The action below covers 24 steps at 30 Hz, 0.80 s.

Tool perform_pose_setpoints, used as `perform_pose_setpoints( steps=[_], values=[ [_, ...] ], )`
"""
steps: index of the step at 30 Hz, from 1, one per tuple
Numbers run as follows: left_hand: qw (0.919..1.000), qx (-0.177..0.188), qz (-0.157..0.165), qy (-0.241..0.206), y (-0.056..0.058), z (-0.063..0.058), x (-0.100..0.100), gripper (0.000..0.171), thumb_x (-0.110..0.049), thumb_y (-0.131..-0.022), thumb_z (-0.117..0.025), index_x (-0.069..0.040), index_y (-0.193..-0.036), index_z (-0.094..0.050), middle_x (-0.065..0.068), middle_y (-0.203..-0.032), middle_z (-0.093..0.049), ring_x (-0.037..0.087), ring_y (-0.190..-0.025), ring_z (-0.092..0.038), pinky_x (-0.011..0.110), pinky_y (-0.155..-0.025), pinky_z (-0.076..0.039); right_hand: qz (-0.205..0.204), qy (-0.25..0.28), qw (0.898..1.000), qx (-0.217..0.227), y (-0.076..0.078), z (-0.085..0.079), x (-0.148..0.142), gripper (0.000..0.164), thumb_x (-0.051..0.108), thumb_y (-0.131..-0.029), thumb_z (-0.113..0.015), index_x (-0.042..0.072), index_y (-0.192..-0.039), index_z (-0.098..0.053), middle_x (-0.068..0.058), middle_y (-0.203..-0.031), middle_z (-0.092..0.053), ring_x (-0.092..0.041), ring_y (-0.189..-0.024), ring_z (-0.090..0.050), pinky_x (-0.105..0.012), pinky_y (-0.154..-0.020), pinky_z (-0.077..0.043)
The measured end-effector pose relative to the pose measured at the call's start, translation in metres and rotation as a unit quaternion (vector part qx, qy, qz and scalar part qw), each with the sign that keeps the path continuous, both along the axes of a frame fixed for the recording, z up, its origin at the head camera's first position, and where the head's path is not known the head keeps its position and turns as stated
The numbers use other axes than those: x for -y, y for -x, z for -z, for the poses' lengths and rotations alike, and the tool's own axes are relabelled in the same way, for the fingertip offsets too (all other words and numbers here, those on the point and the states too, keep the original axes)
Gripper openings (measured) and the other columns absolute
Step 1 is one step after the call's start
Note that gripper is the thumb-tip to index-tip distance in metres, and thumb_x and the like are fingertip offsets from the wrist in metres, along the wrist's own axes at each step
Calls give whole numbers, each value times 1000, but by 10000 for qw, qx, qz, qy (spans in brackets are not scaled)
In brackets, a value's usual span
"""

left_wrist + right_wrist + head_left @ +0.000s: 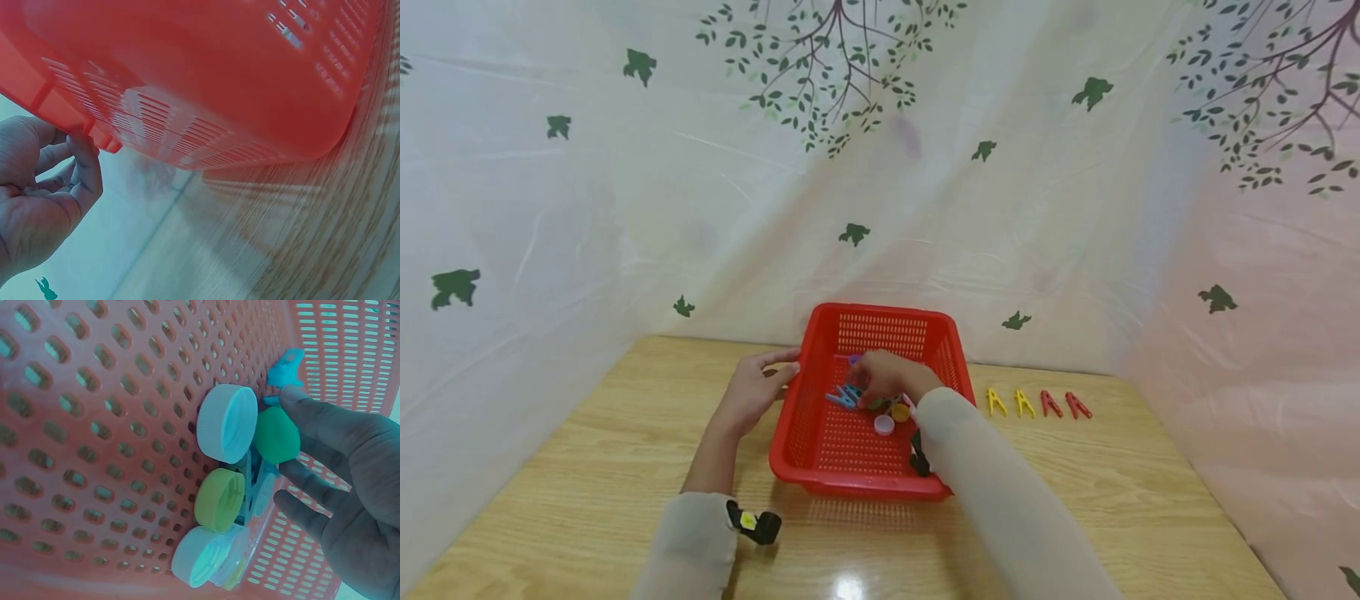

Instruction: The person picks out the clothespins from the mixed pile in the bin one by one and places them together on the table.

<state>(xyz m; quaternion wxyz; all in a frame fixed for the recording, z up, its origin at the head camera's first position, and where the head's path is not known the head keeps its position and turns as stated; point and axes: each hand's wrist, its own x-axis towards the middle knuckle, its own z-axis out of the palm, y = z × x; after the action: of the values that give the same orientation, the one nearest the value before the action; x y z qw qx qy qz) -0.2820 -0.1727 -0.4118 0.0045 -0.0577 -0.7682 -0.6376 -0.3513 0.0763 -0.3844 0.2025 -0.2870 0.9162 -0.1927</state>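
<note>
My left hand (758, 390) is at the left rim of the red plastic basket (871, 483), its fingers curled at the rim in the left wrist view. Inside the basket, my right hand (891, 375) reaches down among small things. The right wrist view has its thumb tip at a blue clothespin (286, 370), with the other fingers spread apart behind a green bottle cap (277, 434); part of them is hidden. Nearby lie a white cap (228, 424), a yellow cap (219, 500) and another white cap (199, 556). A purple piece (854, 360) shows past the right hand.
On the wooden table (1075, 483), right of the basket, two yellow clothespins (1024, 403) and two red clothespins (1051, 403) lie in a row. A pale cloth (715, 208) printed with leaves hangs behind the table and at both sides.
</note>
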Motion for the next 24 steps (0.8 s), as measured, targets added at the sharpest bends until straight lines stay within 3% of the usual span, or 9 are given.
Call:
perform_pose_setpoints(
  steps=[12, 24],
  values=[
    [9999, 99, 48, -32, -5, -7, -2, 39, -17, -105, -58, -6, -143, -59, 18, -138, -61, 35, -114, -66, 42, -89, -60, 234, -53, 9997, 98, -2, 2, 1, 39, 15, -87, -83, 14, -124, -73, -1, -103, -70, -18, -88, -68, -35, -84, -61],
    [9999, 96, -15, 53, -2, -3, 0, 38, -18, -105, -59, -8, -141, -61, 15, -136, -62, 34, -114, -67, 43, -89, -60, 449, 230, 9985, 208, 0, 9, 0, 33, 14, -85, -84, 13, -117, -75, 0, -102, -71, -17, -88, -68, -33, -81, -62]
  ],
)
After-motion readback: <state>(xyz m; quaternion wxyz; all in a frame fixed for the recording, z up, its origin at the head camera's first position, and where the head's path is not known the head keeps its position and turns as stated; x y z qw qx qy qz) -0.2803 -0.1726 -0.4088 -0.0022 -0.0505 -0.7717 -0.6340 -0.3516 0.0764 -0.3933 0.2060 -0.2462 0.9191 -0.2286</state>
